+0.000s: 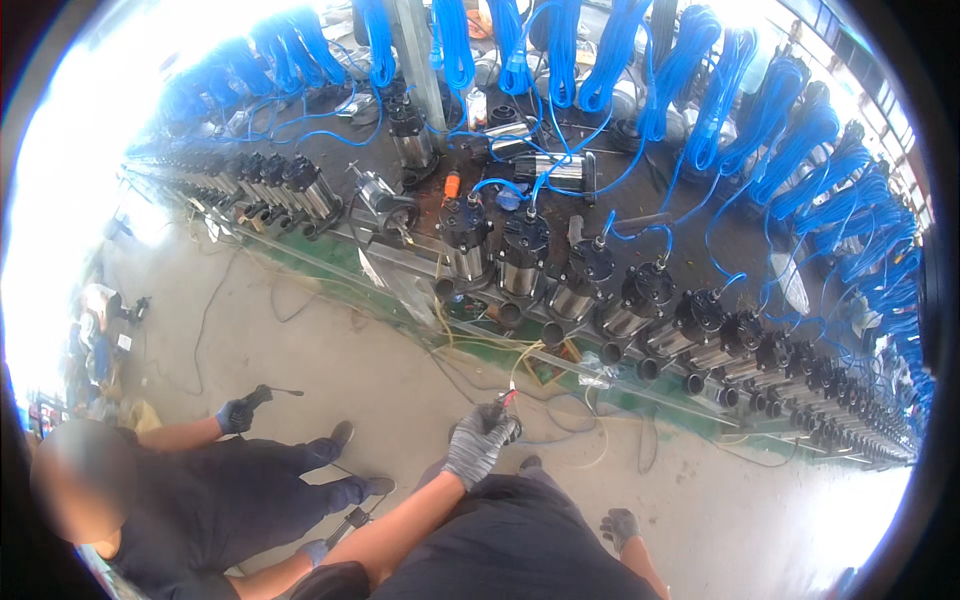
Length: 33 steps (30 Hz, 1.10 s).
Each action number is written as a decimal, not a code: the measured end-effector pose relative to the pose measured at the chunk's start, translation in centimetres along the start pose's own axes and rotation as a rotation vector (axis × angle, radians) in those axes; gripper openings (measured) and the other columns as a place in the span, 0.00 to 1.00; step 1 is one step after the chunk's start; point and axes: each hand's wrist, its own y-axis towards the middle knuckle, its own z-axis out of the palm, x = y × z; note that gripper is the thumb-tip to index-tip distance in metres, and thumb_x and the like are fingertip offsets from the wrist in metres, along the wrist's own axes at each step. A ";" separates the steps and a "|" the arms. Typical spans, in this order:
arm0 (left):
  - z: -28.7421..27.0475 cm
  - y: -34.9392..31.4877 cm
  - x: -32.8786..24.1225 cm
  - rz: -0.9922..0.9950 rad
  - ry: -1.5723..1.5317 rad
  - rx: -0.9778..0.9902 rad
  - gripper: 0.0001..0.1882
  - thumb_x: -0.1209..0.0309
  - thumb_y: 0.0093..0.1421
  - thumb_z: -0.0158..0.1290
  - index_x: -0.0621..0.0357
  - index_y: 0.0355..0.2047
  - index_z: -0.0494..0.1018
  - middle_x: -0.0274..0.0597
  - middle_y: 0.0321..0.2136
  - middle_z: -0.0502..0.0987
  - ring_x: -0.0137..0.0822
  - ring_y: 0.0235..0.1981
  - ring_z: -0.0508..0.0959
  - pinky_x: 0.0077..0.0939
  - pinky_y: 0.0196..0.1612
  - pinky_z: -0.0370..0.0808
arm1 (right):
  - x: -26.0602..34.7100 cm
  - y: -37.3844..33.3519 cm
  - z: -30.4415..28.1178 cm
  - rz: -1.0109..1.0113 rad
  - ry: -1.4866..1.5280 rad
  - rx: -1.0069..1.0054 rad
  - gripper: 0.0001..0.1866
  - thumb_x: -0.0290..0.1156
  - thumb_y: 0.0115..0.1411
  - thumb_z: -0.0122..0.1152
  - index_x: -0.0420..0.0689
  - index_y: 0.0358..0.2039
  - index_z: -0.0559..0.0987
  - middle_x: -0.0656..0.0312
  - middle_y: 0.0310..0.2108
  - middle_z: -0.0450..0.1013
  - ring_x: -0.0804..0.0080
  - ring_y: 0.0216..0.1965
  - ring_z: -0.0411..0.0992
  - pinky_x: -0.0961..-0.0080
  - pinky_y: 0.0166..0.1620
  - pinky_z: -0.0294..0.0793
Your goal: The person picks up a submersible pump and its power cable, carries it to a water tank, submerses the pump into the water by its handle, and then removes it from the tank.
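We are gripping a clip with our left hand; our right hand is hanging loose, near the pumps.

No packages, signs or screens show clearly; any labels are too small to tell

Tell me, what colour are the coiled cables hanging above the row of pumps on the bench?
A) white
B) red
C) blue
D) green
C: the coiled cables hang in bright blue loops all along the back of the bench, above the row of black-topped pumps.
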 end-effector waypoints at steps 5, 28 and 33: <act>-0.2 0.1 0.7 -0.005 0.021 0.012 0.08 0.75 0.65 0.58 0.63 0.43 0.73 0.34 0.32 0.80 0.23 0.32 0.76 0.23 0.38 0.75 | 4.6 -0.3 2.4 -0.184 0.025 0.033 0.12 0.35 0.67 0.59 0.47 0.49 0.77 0.56 0.37 0.79 0.65 0.32 0.78 0.68 0.32 0.77; 1.6 -2.2 -7.4 0.276 0.606 0.465 0.22 0.77 0.60 0.61 0.65 0.54 0.70 0.54 0.44 0.79 0.43 0.46 0.82 0.36 0.48 0.78 | 30.4 -25.1 15.7 -1.082 -0.602 0.410 0.22 0.43 0.61 0.71 0.37 0.45 0.78 0.49 0.37 0.81 0.59 0.41 0.81 0.65 0.44 0.79; 1.6 -2.4 -7.5 0.492 0.506 0.545 0.23 0.84 0.63 0.56 0.66 0.58 0.68 0.51 0.47 0.78 0.41 0.50 0.81 0.33 0.52 0.79 | 30.4 -24.5 15.4 -0.976 -0.455 0.498 0.23 0.43 0.61 0.72 0.38 0.46 0.77 0.54 0.36 0.81 0.68 0.38 0.79 0.69 0.44 0.79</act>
